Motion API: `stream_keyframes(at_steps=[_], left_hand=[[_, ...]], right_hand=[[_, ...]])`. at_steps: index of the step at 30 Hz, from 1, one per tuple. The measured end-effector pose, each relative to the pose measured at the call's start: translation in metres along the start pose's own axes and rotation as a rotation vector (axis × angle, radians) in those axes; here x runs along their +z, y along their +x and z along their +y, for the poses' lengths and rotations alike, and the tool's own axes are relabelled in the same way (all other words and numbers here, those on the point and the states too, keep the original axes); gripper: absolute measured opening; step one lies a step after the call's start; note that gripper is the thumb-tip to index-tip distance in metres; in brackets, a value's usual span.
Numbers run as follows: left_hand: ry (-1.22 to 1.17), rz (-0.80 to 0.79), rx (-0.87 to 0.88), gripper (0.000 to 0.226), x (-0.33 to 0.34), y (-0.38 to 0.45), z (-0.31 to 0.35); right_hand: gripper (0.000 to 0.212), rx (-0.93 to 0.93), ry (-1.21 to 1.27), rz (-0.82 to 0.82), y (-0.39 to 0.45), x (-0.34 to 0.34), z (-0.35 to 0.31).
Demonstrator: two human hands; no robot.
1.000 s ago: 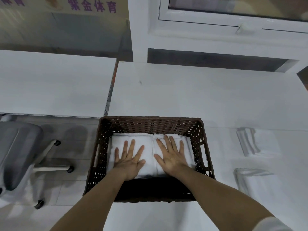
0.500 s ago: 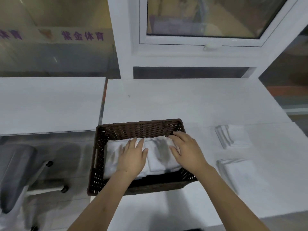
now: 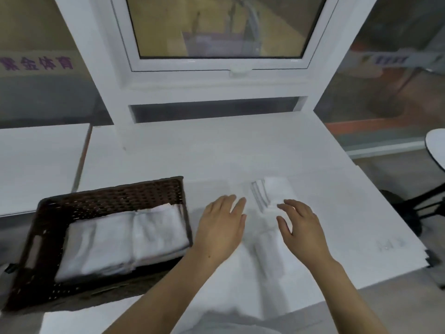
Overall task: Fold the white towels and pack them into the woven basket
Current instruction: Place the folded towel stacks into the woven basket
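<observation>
The dark woven basket sits at the table's left front and holds two folded white towels side by side. To its right, a folded white towel lies on the table, and a second folded towel lies nearer to me, partly blurred. My left hand hovers just right of the basket with relaxed, straight fingers, holding nothing. With spread fingers, my right hand hovers at the near edge of the far towel and over the right edge of the near one.
The white table runs back to a white window frame. A second white table stands to the left across a narrow gap. A round white tabletop and a black chair base are at the right.
Both hands have left the towels in the basket and moved right, over the folded towels on the table. My view has swung right, so the basket now lies at the left.
</observation>
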State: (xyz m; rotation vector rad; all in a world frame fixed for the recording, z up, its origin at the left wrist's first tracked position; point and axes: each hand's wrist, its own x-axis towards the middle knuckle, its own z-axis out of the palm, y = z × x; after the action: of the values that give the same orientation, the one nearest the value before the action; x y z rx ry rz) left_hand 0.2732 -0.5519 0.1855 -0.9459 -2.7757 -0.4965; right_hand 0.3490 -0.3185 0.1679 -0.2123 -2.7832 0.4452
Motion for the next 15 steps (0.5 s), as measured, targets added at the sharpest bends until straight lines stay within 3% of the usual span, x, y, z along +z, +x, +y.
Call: stream_keyframes(at_steps=[9, 11, 15], left_hand=[[0.026, -0.437, -0.173, 0.05, 0.142, 0.002, 0.074], [-0.036, -0.521, -0.297, 0.057, 0.167, 0.001, 0.084], [-0.401, -0.71, -0.7, 0.077, 0.208, -0.005, 0.098]], right_hand=[[0.033, -0.006, -0.029, -0.252, -0.021, 0.052, 0.137], [0.038, 0.043, 0.001, -0.357, -0.024, 0.067, 0.15], [0.065, 0.252, 0.119, -0.623, -0.036, 0.098, 0.173]])
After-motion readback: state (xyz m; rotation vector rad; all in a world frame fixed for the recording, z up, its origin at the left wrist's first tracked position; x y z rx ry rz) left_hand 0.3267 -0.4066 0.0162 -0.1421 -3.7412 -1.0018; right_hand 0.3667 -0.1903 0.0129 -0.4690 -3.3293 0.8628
